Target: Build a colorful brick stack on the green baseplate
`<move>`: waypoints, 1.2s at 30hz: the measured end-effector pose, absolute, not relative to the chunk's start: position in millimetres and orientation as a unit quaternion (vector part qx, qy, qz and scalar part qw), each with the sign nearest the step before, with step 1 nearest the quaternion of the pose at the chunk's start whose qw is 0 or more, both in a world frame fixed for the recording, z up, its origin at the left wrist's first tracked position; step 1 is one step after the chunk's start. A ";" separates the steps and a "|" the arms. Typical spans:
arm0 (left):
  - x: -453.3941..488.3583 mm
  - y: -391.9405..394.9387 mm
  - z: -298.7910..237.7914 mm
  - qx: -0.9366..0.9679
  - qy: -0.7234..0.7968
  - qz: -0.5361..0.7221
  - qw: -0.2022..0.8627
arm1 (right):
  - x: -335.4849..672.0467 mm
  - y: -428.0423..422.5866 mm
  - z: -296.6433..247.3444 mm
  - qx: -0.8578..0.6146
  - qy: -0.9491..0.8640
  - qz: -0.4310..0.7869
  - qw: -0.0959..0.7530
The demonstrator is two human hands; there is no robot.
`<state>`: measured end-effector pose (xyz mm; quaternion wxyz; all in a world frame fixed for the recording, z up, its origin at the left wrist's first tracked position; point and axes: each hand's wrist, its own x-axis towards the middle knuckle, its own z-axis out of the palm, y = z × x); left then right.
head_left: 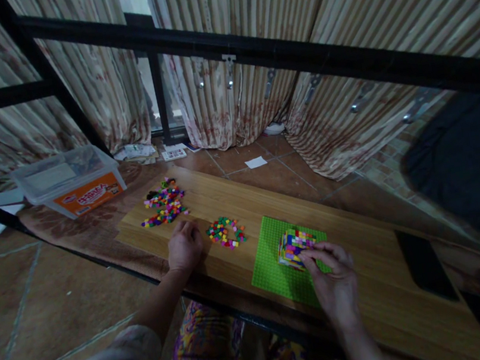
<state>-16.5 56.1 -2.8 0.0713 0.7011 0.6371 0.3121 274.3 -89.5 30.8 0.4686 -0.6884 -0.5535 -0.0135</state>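
Observation:
A bright green baseplate (270, 251) lies on a long wooden board (224, 197). On the plate stands a low block of many-coloured small bricks (294, 245). My right hand (333, 277) rests at the block's near right corner, fingertips pinched against it. My left hand (183, 245) lies on the board with its fingers curled under, just left of a small heap of mixed loose bricks (225, 232). A larger heap of loose bricks (164, 204) sits farther back on the left. What the left fingers hold, if anything, is hidden.
A clear plastic box (69, 180) with an orange label stands at the back left. A dark phone (425, 265) lies on the board at the right. A black metal frame (247, 46) crosses overhead. Striped curtains hang behind, and papers lie on the tiled floor.

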 end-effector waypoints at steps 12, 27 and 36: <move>-17.6 57.3 -3.1 0.707 0.634 0.309 0.062 | 263.4 -101.8 48.8 -0.744 -0.401 -0.003 0.534; -16.7 57.0 -5.2 0.702 0.639 0.308 0.070 | 245.9 -72.4 21.1 -0.751 -0.415 0.063 0.510; -14.7 55.4 -6.5 0.697 0.634 0.322 0.096 | 248.1 -72.2 10.6 -0.752 -0.388 0.064 0.529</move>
